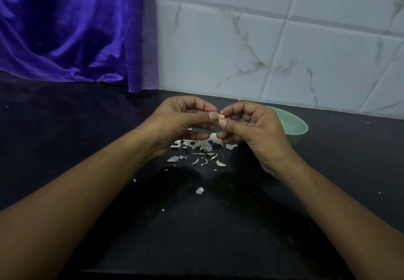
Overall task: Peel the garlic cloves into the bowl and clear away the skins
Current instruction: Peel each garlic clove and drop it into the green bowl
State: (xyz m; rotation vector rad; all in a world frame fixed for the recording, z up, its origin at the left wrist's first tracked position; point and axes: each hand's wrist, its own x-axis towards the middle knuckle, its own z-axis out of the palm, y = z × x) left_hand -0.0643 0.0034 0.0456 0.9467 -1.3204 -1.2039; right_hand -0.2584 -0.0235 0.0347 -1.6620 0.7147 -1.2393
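Observation:
A small pale garlic clove [220, 116] is held above the black counter, pinched between both hands. My left hand [185, 122] grips it with thumb and fingertips from the left. My right hand [253, 129] pinches its other end with thumb and forefinger. A pile of white and greenish garlic skins [202, 148] lies on the counter just below the hands, with several scraps scattered nearer to me. A pale green bowl [294, 126] stands behind my right hand, mostly hidden by it; I cannot see what it holds.
The black counter [87, 137] runs to a white marble-patterned tiled wall [284, 50] at the back. A purple cloth [76, 28] hangs at the back left and touches the counter.

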